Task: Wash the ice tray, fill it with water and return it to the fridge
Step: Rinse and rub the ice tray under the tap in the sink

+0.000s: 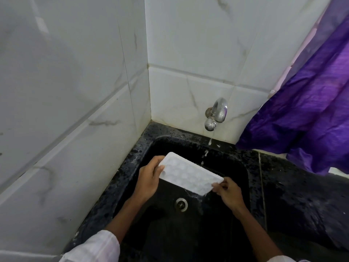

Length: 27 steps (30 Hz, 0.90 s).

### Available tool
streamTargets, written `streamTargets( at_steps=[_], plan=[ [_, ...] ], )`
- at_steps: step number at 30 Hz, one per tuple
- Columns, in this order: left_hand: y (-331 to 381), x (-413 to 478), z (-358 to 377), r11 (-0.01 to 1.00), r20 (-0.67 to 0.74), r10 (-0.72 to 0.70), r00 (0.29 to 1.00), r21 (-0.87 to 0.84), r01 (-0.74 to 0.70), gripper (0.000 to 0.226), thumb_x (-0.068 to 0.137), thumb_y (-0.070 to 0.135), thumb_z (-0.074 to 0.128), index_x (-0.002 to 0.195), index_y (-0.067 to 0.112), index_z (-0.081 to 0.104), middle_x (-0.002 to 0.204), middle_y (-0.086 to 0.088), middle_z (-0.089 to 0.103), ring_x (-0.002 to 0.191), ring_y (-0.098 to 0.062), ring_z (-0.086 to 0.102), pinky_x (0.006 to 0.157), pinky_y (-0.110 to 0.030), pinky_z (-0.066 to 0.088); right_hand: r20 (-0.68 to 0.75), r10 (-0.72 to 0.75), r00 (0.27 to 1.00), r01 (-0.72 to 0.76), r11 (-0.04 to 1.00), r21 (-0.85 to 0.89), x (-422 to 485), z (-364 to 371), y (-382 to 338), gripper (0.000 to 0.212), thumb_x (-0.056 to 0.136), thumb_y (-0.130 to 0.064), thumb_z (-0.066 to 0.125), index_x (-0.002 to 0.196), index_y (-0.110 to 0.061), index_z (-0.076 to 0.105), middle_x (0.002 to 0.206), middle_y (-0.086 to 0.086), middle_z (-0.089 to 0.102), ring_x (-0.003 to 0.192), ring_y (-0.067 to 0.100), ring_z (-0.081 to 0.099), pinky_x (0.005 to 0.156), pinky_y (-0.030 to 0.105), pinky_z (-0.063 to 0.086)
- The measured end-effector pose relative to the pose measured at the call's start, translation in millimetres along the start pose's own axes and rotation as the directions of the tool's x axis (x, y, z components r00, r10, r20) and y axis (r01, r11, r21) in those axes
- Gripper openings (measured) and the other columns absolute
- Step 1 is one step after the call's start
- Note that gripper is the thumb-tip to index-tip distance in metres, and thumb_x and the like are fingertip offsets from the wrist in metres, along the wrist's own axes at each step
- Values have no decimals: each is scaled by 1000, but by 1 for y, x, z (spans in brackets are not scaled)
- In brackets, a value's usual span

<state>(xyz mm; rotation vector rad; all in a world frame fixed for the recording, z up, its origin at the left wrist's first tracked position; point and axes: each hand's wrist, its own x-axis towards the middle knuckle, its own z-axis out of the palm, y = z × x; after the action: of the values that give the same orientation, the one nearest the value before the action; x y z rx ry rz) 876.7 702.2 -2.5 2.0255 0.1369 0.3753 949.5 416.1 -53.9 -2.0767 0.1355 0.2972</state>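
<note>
Left hand (149, 178): fingers (157, 161) curled round the far-left end of the white ice tray (190, 175), thumb on its top face. Right hand (229, 193): fingers pinch the near-right corner. The tray hangs tilted between both sets of fingers, over the black sink (136, 150). The drain (181, 203) lies below, between the hands. Beyond the right fingers, thin water (205, 153) falls from the wall tap (217, 114) at the tray's far edge; contact unclear. A purple cloth (311, 110) hangs further right, over the table (292, 186).
</note>
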Motion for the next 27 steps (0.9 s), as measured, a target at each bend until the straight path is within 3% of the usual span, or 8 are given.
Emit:
streamTargets(
  at_steps=[2, 5, 10, 16, 19, 21, 24, 27],
  plan=[
    [-1, 2, -6, 994, -8, 88, 996, 66, -87, 25, 100, 8, 57, 112, 29, 63, 97, 23, 68, 89, 4, 67, 73, -10, 47, -59, -101, 993, 99, 995, -29, -5, -8, -10, 12, 86, -14, 74, 86, -14, 62, 77, -1, 72, 76, 5, 70, 79, 33, 58],
    [-4, 4, -10, 988, -53, 134, 990, 85, -129, 24, 99, 6, 59, 118, 18, 67, 115, 17, 71, 106, 5, 66, 89, -14, 51, -202, -271, 941, 255, 961, -103, -14, -19, -30, 12, 85, -12, 74, 86, -14, 63, 75, -7, 70, 71, -5, 65, 63, 9, 48],
    [-6, 6, -8, 983, -101, 181, 978, 42, -177, 19, 95, -2, 60, 108, 7, 69, 134, 2, 64, 124, -3, 60, 101, -18, 48, -368, -467, 804, 437, 884, -167, -30, -23, -37, 22, 86, 6, 64, 86, -16, 61, 68, -5, 62, 60, 8, 59, 50, 10, 37],
    [0, 3, -1, 988, -31, 150, 988, 31, -149, 32, 96, 3, 61, 127, 11, 66, 132, 5, 65, 126, 1, 56, 107, -24, 47, -325, -404, 855, 339, 910, -238, -42, -17, -16, 29, 84, 5, 68, 73, -16, 51, 55, -1, 50, 57, 14, 53, 45, 16, 31],
    [5, 3, 1, 992, -15, 126, 992, 23, -126, 28, 100, 7, 56, 121, 21, 67, 119, 14, 70, 114, 1, 63, 97, -23, 52, -285, -319, 904, 258, 938, -234, -44, -15, -12, 29, 83, 0, 71, 71, -14, 48, 58, 0, 55, 52, 11, 51, 48, 15, 34],
    [5, 6, 3, 991, -1, 114, 993, 75, -114, 22, 101, 12, 53, 115, 24, 66, 108, 14, 71, 102, -1, 67, 87, -28, 55, -118, -178, 977, 145, 959, -245, -43, -11, -10, 25, 82, -10, 75, 84, -17, 52, 78, 2, 64, 69, 16, 59, 56, 14, 39],
    [6, 13, 8, 969, 69, 95, 993, 224, -108, 15, 101, 24, 47, 108, 30, 59, 99, 11, 68, 90, -8, 65, 79, -37, 55, 68, -63, 996, 81, 950, -302, -44, -6, -12, 81, 71, -38, 85, 137, -20, 40, 131, -7, 45, 122, 17, 45, 100, 32, 44],
    [19, 18, 14, 922, 221, 149, 964, 321, -216, 16, 95, 23, 44, 106, 32, 51, 97, 7, 64, 87, -17, 64, 74, -38, 52, 136, -145, 980, 164, 976, -141, -51, 4, -34, 92, 70, -46, 84, 145, -26, 34, 136, -15, 41, 127, 7, 41, 105, 31, 40]
  ],
)
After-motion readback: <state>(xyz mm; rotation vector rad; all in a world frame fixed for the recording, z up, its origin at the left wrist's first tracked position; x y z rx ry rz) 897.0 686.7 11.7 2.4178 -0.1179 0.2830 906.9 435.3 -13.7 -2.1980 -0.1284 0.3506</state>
